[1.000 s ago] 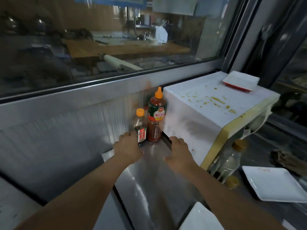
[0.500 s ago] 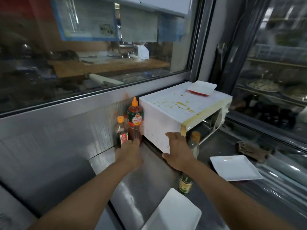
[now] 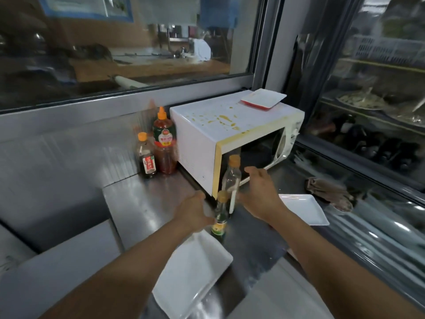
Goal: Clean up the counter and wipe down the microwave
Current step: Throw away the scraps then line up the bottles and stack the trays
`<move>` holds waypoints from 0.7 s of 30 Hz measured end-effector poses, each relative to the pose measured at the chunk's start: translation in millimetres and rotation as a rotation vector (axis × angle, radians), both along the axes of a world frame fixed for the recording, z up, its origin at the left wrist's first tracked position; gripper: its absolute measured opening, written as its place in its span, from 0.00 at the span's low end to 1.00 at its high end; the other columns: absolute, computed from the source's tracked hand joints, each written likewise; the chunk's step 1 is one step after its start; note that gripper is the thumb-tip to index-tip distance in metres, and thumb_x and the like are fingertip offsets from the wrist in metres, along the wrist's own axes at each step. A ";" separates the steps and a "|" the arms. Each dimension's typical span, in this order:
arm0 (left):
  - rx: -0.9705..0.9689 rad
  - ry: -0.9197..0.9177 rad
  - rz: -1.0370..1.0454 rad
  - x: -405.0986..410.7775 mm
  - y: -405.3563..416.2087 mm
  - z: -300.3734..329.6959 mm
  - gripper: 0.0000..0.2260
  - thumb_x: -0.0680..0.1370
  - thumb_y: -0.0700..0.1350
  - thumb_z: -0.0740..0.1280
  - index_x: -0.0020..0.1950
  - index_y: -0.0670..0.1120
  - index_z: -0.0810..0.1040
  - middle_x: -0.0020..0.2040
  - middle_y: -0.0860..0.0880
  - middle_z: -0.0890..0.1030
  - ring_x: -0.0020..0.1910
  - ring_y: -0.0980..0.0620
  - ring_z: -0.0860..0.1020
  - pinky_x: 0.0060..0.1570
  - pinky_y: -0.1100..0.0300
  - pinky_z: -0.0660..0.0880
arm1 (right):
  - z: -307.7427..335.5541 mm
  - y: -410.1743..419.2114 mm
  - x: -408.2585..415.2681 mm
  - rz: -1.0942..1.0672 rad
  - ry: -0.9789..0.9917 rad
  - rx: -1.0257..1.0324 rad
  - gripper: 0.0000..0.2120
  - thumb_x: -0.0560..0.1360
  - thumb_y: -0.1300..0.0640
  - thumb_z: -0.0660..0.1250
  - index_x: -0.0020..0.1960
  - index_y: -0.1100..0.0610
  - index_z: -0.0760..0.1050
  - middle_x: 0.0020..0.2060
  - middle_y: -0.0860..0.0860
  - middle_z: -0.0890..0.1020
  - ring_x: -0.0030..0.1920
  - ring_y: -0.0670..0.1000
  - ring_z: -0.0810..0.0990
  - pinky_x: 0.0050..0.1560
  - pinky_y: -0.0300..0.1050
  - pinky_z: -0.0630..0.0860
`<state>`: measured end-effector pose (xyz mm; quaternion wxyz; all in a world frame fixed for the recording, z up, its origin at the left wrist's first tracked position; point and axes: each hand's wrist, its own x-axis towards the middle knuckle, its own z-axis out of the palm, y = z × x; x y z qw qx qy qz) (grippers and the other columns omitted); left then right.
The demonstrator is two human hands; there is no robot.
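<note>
A white microwave stands on the steel counter, its top spattered with yellow stains and its door ajar. A tall clear bottle with an orange cap and a small green-labelled bottle stand at its front left corner. My left hand rests against the small bottle's left side; a grip is not visible. My right hand is just right of the clear bottle, fingers apart, holding nothing.
Two sauce bottles, a red one and a dark one, stand left of the microwave. A small red-rimmed dish lies on top. White plates lie at the front and right. A brown rag lies by the window.
Both hands have left the sauce bottles and the microwave's side and come back toward me, to the two bottles at the microwave's front corner. The view has pulled back and turned right.
</note>
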<state>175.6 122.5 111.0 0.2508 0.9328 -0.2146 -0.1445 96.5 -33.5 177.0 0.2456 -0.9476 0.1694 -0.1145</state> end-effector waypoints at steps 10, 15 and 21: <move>-0.232 0.076 0.275 -1.2 -53.7 -30.9 0.25 0.67 0.48 0.76 0.61 0.47 0.72 0.56 0.47 0.77 0.55 0.47 0.76 0.53 0.52 0.75 | -53.0 -53.2 -0.4 0.010 0.079 0.068 0.32 0.72 0.59 0.70 0.72 0.60 0.60 0.67 0.59 0.65 0.68 0.58 0.65 0.66 0.45 0.65; -0.148 -0.013 0.321 0.7 -62.0 -40.2 0.15 0.68 0.49 0.73 0.52 0.47 0.76 0.47 0.47 0.81 0.47 0.46 0.79 0.49 0.50 0.78 | -70.1 -66.0 17.3 0.025 0.081 0.097 0.32 0.72 0.57 0.71 0.71 0.61 0.60 0.66 0.59 0.67 0.67 0.58 0.66 0.64 0.44 0.65; -0.152 -0.042 0.375 -0.9 -63.7 -41.4 0.14 0.69 0.50 0.73 0.51 0.50 0.78 0.46 0.49 0.81 0.46 0.47 0.79 0.45 0.55 0.77 | -83.2 -69.3 36.3 0.037 0.082 0.163 0.34 0.72 0.55 0.71 0.72 0.60 0.59 0.69 0.59 0.66 0.68 0.58 0.67 0.64 0.46 0.66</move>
